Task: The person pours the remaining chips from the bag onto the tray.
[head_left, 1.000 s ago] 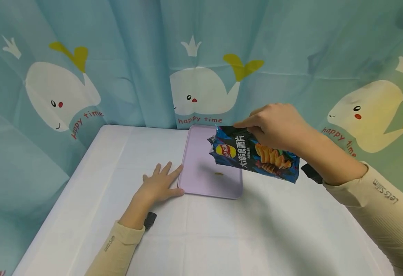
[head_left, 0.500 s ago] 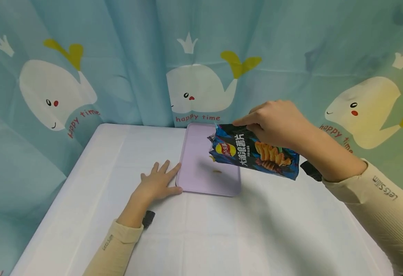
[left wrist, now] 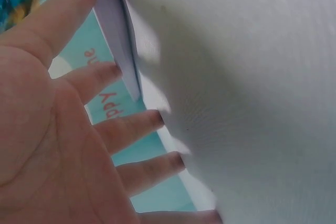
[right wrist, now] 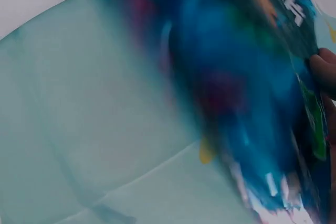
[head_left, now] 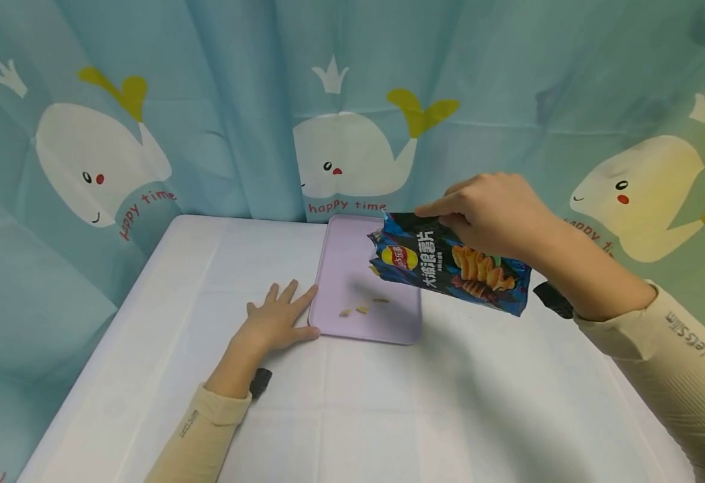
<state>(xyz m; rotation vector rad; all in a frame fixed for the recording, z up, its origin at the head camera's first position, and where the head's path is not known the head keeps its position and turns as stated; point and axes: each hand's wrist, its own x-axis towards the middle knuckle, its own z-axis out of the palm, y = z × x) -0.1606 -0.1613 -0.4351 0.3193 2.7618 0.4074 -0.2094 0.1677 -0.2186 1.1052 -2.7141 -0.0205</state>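
Chip bag (head_left: 432, 263) (Lay's, "大波浪薯片") in right hand (head_left: 496, 213) over lilac tray (head_left: 382, 327).

glossy crinkled foil-like bag (head_left: 415, 265), smooth matt plastic-looking tray (head_left: 334, 268), creased cloth-like curtain (head_left: 231, 134), ribbed fabric sleeve (head_left: 672, 376)

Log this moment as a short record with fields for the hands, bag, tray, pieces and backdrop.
left hand: fingers spread, thumb and index finger at the left edge of the tray
right hand: grips the upper edge of the bag
bag: blue-black, held up, open end over the tray
tray: lilac, on a white table
pieces: three, yellowish; whether all have landed is unclear
backdrop: blue-green curtain with whale prints
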